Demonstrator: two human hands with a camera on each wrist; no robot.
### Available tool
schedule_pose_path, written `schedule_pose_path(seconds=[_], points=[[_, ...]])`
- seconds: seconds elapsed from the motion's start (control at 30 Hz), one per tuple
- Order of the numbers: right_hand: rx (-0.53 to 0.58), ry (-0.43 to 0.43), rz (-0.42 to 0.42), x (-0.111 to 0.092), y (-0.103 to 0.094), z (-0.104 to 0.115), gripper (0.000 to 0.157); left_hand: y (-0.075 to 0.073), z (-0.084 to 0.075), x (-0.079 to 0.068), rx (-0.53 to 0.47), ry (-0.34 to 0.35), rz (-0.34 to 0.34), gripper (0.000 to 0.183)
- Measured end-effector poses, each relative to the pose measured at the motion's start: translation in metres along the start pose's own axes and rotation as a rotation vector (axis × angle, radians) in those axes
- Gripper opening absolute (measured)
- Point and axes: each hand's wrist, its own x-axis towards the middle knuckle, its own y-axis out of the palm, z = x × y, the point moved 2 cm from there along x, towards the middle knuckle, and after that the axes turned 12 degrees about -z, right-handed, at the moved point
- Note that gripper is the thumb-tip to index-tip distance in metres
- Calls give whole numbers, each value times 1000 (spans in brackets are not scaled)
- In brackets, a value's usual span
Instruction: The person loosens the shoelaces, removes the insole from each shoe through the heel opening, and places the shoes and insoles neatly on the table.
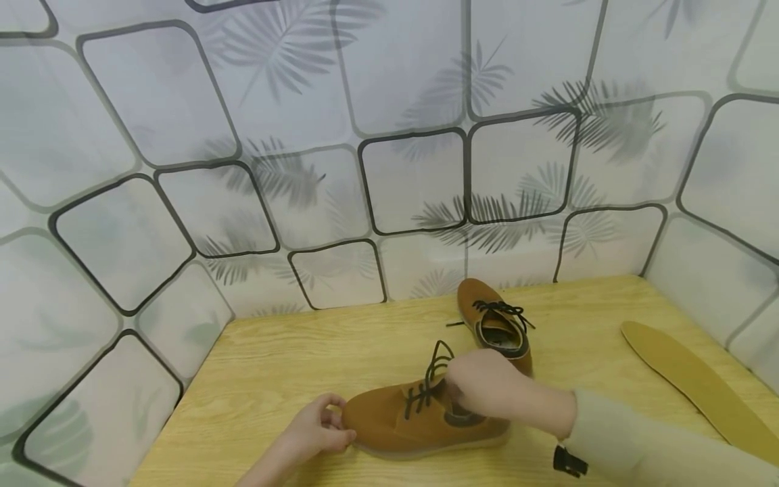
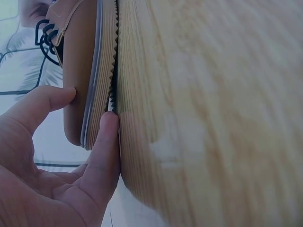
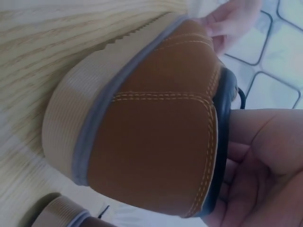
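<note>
A brown lace-up shoe (image 1: 377, 414) with black laces (image 1: 418, 398) lies sole down, its toe pointing left. At the toe, my left hand (image 1: 318, 427) grips it, the thumb on the upper and a finger under the sole edge in the left wrist view. My right hand (image 1: 487, 382) is at the shoe's opening with curled fingers. In the right wrist view the heel (image 3: 151, 146) is close, and the fingers of that hand (image 3: 265, 165) reach in behind the dark collar (image 3: 222, 127), their tips hidden. The collar is partly covered by the hand in the head view.
A second brown shoe (image 1: 471, 295) stands behind the first, toe toward the wall. To the right lies a flat tan insole (image 1: 688, 368) on the wood-grain table (image 1: 292, 355). A patterned curtain-like wall (image 1: 414, 182) borders the table. A small black clip (image 1: 569, 462) is by the right sleeve.
</note>
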Motion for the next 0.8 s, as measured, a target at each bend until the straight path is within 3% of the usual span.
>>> schedule_pose_path(seconds=[0.17, 0.33, 0.8], points=[[148, 86, 107, 5, -4, -10, 17, 0, 0, -1, -8, -5, 8, 52], [247, 123, 171, 9, -7, -13, 18, 0, 0, -2, -11, -5, 11, 53], [576, 243, 178, 13, -8, -28, 4, 0, 1, -1, 16, -10, 1, 53]])
